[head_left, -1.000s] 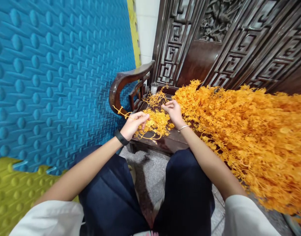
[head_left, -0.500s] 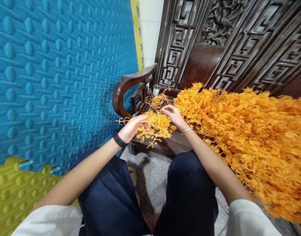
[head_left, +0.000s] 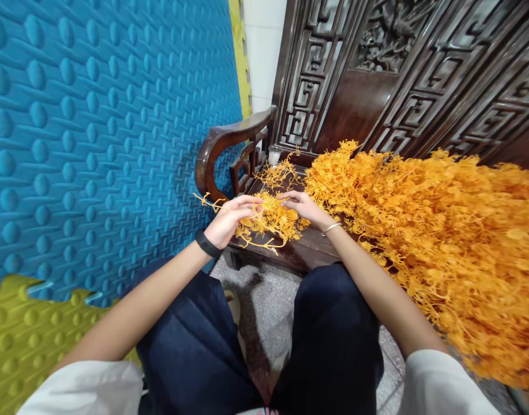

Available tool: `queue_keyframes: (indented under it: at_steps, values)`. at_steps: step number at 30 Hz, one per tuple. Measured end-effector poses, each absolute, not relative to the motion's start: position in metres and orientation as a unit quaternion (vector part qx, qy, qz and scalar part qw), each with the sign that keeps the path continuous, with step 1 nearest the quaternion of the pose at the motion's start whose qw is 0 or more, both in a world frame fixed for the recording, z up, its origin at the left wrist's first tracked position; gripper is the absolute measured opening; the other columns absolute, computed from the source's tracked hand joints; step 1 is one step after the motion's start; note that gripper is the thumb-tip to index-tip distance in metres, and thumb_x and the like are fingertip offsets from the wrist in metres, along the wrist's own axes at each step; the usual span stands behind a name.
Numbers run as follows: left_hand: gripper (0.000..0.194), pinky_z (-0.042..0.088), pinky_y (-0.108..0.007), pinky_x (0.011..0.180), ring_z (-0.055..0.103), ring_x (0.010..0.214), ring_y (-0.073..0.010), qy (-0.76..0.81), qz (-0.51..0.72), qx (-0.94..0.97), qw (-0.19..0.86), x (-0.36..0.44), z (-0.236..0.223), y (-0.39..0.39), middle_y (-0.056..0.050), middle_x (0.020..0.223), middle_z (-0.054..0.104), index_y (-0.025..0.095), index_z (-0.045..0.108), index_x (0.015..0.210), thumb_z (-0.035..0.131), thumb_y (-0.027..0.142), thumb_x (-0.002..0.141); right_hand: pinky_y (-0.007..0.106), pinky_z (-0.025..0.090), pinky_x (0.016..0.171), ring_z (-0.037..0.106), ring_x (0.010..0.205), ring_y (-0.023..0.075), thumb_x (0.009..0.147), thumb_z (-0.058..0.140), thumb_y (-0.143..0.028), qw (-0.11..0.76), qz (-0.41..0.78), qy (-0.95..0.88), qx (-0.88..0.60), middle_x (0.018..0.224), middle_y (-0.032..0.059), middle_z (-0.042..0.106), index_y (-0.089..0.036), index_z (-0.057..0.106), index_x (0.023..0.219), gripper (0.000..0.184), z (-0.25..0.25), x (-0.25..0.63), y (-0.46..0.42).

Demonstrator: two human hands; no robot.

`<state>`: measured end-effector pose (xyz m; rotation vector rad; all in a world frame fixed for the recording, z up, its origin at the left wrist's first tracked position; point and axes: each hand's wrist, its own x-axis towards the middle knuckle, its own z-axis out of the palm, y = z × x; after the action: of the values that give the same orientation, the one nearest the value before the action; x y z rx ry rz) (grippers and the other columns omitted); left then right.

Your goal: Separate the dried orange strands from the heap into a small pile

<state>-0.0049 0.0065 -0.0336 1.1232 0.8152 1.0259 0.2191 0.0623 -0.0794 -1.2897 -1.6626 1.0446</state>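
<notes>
At twelve o'clock, over the bench seat (head_left: 307, 253), my left hand (head_left: 232, 219) holds an orange sprig (head_left: 215, 204), one end poking toward ten; my right hand (head_left: 304, 208), at one, has drawn nearer, so both share one clump (head_left: 285, 223). Whether it pinches anything, I can't tell.

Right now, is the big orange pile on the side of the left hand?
No, the big orange pile lies to the right of the right hand, while the blue mat is nearer the left hand.

Dark wooden tabletop (head_left: 307, 255)
A large orange heap (head_left: 446, 230), smaller clump (head_left: 285, 223), bare stems (head_left: 276, 173) and apparently a cup (head_left: 274, 155) rest there.
</notes>
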Motion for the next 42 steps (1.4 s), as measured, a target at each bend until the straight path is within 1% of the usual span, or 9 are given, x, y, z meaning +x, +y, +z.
queue_keyframes:
  at_steps: [9,15,19,22,25,31,35,39,42]
  values:
    - [0.037,0.046,-0.030,0.083,0.065,0.080,-0.0160,0.338,0.465,0.491,0.654,-0.005,-0.037,0.008,-0.004,0.086,0.071,0.014,0.069,0.090,0.060,0.005,0.055,0.031,0.056,0.071,0.062,0.087,0.0142,0.076,0.056,-0.013,0.358,0.409,-0.693,-0.474,0.131,0.0111,0.048,-0.016,0.068,0.096,0.023,-0.088,0.219,0.068]
    - [0.038,0.045,-0.031,0.087,0.067,0.082,-0.0176,0.337,0.455,0.476,0.673,-0.007,-0.037,0.009,-0.006,0.090,0.072,0.013,0.069,0.092,0.062,0.007,0.055,0.025,0.053,0.059,0.061,0.064,0.0053,0.077,0.045,-0.005,0.346,0.420,-0.671,-0.503,0.140,0.0135,0.040,-0.014,0.061,0.111,0.038,-0.092,0.216,0.069]
    - [0.035,0.045,-0.029,0.084,0.067,0.080,-0.0178,0.351,0.457,0.474,0.666,-0.008,-0.036,0.009,-0.006,0.088,0.072,0.012,0.069,0.091,0.064,0.010,0.056,0.025,0.051,0.058,0.059,0.062,0.0059,0.075,0.052,-0.009,0.400,0.404,-0.651,-0.503,0.125,0.0101,0.053,-0.015,0.063,0.104,0.032,-0.081,0.213,0.063]
    - [0.032,0.045,-0.030,0.083,0.067,0.079,-0.0172,0.375,0.463,0.479,0.645,-0.008,-0.036,0.009,-0.005,0.086,0.072,0.012,0.069,0.090,0.064,0.012,0.059,0.025,0.050,0.062,0.060,0.068,0.0092,0.080,0.057,-0.028,0.453,0.426,-0.634,-0.460,0.099,0.0044,0.064,-0.018,0.065,0.098,0.022,-0.060,0.207,0.050]
    - [0.031,0.046,-0.031,0.083,0.067,0.079,-0.0173,0.384,0.459,0.485,0.638,-0.006,-0.036,0.009,-0.006,0.084,0.072,0.012,0.069,0.091,0.063,0.013,0.061,0.029,0.051,0.071,0.061,0.079,0.0124,0.078,0.061,-0.039,0.433,0.466,-0.661,-0.398,0.092,0.0033,0.066,-0.020,0.063,0.100,0.029,-0.040,0.196,0.032]
    - [0.035,0.047,-0.027,0.075,0.065,0.080,-0.0172,0.375,0.454,0.469,0.658,-0.005,-0.037,0.010,-0.006,0.081,0.073,0.012,0.069,0.086,0.057,0.008,0.054,0.031,0.049,0.075,0.060,0.075,0.0129,0.068,0.073,-0.035,0.424,0.399,-0.721,-0.375,0.081,0.0016,0.065,-0.018,0.063,0.084,0.026,-0.029,0.178,0.011]
    - [0.034,0.046,-0.025,0.059,0.061,0.060,-0.0142,0.364,0.432,0.482,0.669,-0.007,-0.033,0.007,-0.003,0.064,0.067,0.012,0.067,0.078,0.050,0.008,0.049,0.030,0.049,0.073,0.061,0.073,0.0121,0.071,0.071,-0.035,0.464,0.413,-0.687,-0.378,0.079,0.0012,0.064,-0.017,0.062,0.080,0.022,-0.029,0.175,0.011]
    - [0.012,0.034,-0.021,0.041,0.045,0.044,-0.0082,0.392,0.440,0.479,0.650,-0.006,-0.031,0.003,0.001,0.052,0.052,0.013,0.063,0.067,0.053,0.019,0.062,0.029,0.049,0.072,0.060,0.074,0.0116,0.066,0.074,-0.033,0.458,0.450,-0.673,-0.366,0.079,0.0000,0.063,-0.019,0.058,0.083,0.028,-0.028,0.171,0.010]
    - [0.023,0.023,-0.019,0.035,0.033,0.039,-0.0048,0.416,0.426,0.499,0.630,-0.005,-0.032,0.000,0.005,0.048,0.040,0.015,0.060,0.066,0.061,0.038,0.072,0.029,0.048,0.071,0.057,0.070,0.0106,0.067,0.073,-0.032,0.453,0.456,-0.680,-0.353,0.075,-0.0012,0.059,-0.019,0.052,0.077,0.027,-0.028,0.167,0.008]
